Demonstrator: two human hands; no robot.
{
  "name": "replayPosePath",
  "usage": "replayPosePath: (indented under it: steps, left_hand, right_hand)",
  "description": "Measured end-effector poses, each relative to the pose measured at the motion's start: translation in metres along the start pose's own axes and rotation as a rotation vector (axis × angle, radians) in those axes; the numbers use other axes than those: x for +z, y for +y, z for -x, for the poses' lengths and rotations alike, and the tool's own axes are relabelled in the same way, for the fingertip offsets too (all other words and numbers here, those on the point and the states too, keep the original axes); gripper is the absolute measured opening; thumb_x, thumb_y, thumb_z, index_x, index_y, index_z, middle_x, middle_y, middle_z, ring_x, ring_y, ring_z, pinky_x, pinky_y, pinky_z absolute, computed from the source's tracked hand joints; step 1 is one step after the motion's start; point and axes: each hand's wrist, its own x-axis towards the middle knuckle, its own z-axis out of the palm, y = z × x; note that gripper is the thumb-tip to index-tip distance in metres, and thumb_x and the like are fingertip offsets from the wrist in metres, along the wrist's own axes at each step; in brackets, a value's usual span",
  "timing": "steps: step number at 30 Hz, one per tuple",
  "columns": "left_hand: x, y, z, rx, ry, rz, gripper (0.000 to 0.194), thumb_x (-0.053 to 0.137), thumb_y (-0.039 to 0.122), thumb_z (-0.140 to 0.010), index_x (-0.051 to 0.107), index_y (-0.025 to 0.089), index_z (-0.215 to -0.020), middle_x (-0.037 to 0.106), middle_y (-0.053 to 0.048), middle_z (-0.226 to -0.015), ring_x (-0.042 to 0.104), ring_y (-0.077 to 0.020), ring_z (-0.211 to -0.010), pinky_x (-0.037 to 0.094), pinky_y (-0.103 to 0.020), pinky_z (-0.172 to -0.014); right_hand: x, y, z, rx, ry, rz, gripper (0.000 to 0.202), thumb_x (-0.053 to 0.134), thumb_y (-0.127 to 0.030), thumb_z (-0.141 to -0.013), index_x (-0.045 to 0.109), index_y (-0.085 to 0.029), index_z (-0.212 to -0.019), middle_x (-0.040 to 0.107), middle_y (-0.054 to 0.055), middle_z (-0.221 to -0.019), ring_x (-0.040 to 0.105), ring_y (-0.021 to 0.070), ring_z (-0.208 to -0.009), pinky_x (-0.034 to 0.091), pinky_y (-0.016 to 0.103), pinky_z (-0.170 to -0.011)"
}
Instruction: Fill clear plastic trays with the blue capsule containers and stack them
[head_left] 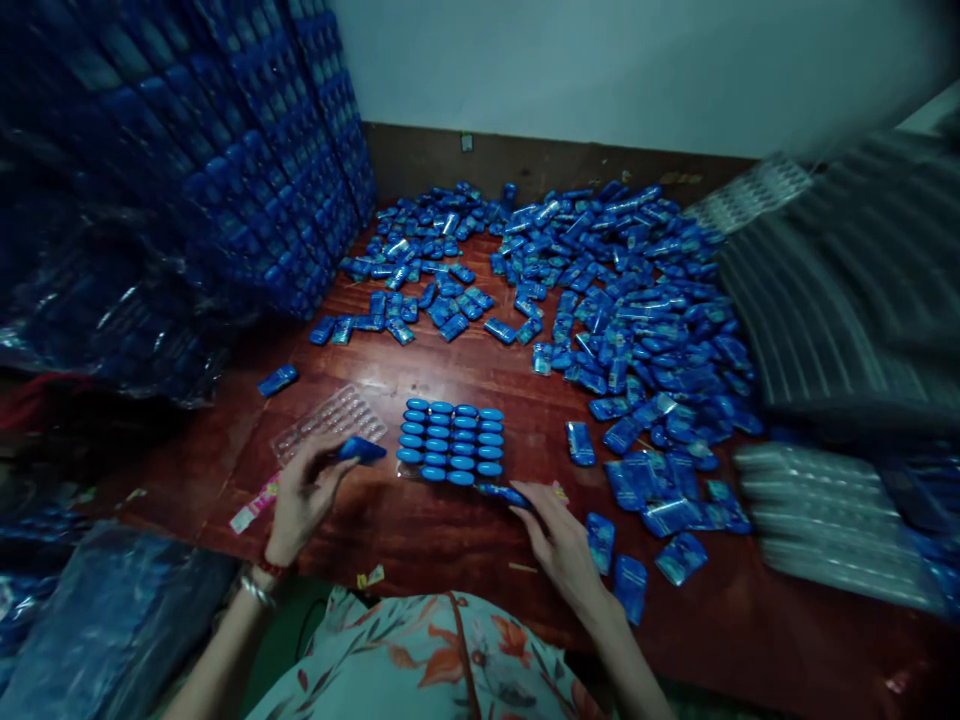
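Note:
My left hand (307,490) is closed on a small blue packet (361,450), left of a block of blue oval pieces (451,440) set in rows on the reddish table (420,530). Between the fingers of my right hand (551,530) is another blue item (501,493), held at the block's lower right corner. An empty clear blister tray (334,420) lies just beyond my left hand. A pink strip (255,505) rests beside my left wrist.
Loose blue packets (645,330) are heaped across the back and right of the table. Wrapped blue packs (262,190) are stacked high at the left. Clear trays (832,520) and a taller tray stack (847,270) stand at the right. A pale wall rises behind.

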Motion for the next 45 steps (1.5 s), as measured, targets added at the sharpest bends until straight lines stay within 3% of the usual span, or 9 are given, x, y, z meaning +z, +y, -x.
replayPosePath:
  steps: [3, 6, 13, 18, 23, 30, 35, 39, 45]
  left_hand:
    - [0.017, -0.003, 0.03, 0.083, -0.04, -0.017, 0.01, 0.055, 0.022, -0.086, 0.058, 0.018, -0.094, 0.065, -0.005, -0.089, 0.063, -0.016, -0.084, 0.055, -0.03, -0.074]
    - [0.034, -0.008, 0.04, 0.163, -0.129, -0.055, 0.019, 0.044, 0.016, -0.091, 0.059, 0.018, -0.101, 0.064, -0.007, -0.093, 0.063, -0.0153, -0.086, 0.055, -0.029, -0.074]
    - [0.038, -0.022, 0.028, 0.422, -0.399, -0.053, 0.035, 0.037, 0.011, -0.093, 0.049, 0.017, -0.126, 0.06, -0.012, -0.106, 0.059, -0.0164, -0.097, 0.053, -0.029, -0.08]
    - [0.028, -0.028, 0.015, 0.526, -0.556, -0.068, 0.039, 0.038, 0.011, -0.093, 0.046, 0.019, -0.13, 0.06, -0.012, -0.109, 0.057, -0.0173, -0.1, 0.052, -0.03, -0.083]
    - [0.022, -0.034, 0.01, 0.571, -0.663, -0.127, 0.042, 0.034, 0.013, -0.094, 0.044, 0.024, -0.133, 0.062, -0.009, -0.106, 0.059, -0.0175, -0.099, 0.052, -0.029, -0.084]
    - [0.035, -0.028, 0.02, 0.566, -0.494, -0.22, 0.042, 0.037, 0.011, -0.092, 0.045, 0.022, -0.132, 0.062, -0.011, -0.103, 0.058, -0.0178, -0.094, 0.052, -0.03, -0.08]
    - [0.047, -0.026, 0.027, 0.492, -0.349, -0.146, 0.038, 0.037, 0.009, -0.091, 0.049, 0.02, -0.126, 0.06, -0.011, -0.103, 0.058, -0.0165, -0.092, 0.052, -0.029, -0.075]
    - [0.055, -0.027, 0.024, 0.364, -0.325, 0.008, 0.032, 0.038, 0.012, -0.092, 0.055, 0.018, -0.118, 0.06, -0.009, -0.101, 0.06, -0.0154, -0.092, 0.052, -0.029, -0.077]
    - [0.058, -0.033, 0.0, 0.269, -0.435, 0.215, 0.025, 0.049, 0.019, -0.088, 0.062, 0.016, -0.109, 0.063, -0.009, -0.099, 0.062, -0.0158, -0.088, 0.051, -0.029, -0.078]
  right_hand:
    - [0.007, 0.0, -0.015, -0.099, -0.1, 0.097, 0.03, 0.04, -0.017, -0.092, 0.055, -0.02, -0.118, 0.064, 0.01, -0.104, 0.061, 0.0186, -0.097, 0.051, 0.035, -0.084]
    - [0.003, 0.0, -0.023, -0.138, -0.216, 0.21, 0.037, 0.034, -0.012, -0.091, 0.055, -0.022, -0.12, 0.062, 0.01, -0.105, 0.061, 0.0189, -0.096, 0.051, 0.038, -0.084]
    - [-0.011, -0.01, -0.033, -0.233, -0.482, 0.341, 0.055, 0.033, 0.002, -0.078, 0.052, -0.022, -0.123, 0.06, 0.008, -0.098, 0.057, 0.0169, -0.088, 0.052, 0.034, -0.077]
    - [-0.012, -0.024, -0.043, -0.186, -0.554, 0.413, 0.053, 0.038, 0.004, -0.076, 0.054, -0.025, -0.118, 0.059, 0.007, -0.104, 0.056, 0.0182, -0.095, 0.049, 0.037, -0.082]
    - [-0.002, -0.038, -0.044, -0.136, -0.526, 0.51, 0.04, 0.044, 0.0, -0.082, 0.057, -0.023, -0.111, 0.06, 0.008, -0.097, 0.056, 0.0191, -0.09, 0.048, 0.033, -0.078]
    - [0.012, -0.041, -0.042, -0.172, -0.431, 0.581, 0.03, 0.046, -0.006, -0.085, 0.059, -0.02, -0.109, 0.06, 0.009, -0.091, 0.057, 0.0191, -0.083, 0.048, 0.03, -0.072]
    - [0.021, -0.011, -0.037, -0.04, -0.195, 0.135, 0.025, 0.048, -0.017, -0.089, 0.061, -0.021, -0.11, 0.06, 0.005, -0.09, 0.06, 0.014, -0.077, 0.049, 0.025, -0.068]
    - [0.027, 0.007, -0.042, 0.029, 0.028, -0.143, 0.018, 0.054, -0.028, -0.087, 0.066, -0.021, -0.098, 0.063, 0.004, -0.086, 0.061, 0.0155, -0.082, 0.049, 0.028, -0.076]
    - [0.016, 0.016, -0.062, -0.028, -0.056, -0.135, 0.025, 0.046, -0.029, -0.089, 0.068, -0.019, -0.095, 0.068, 0.005, -0.09, 0.062, 0.0167, -0.086, 0.048, 0.03, -0.08]
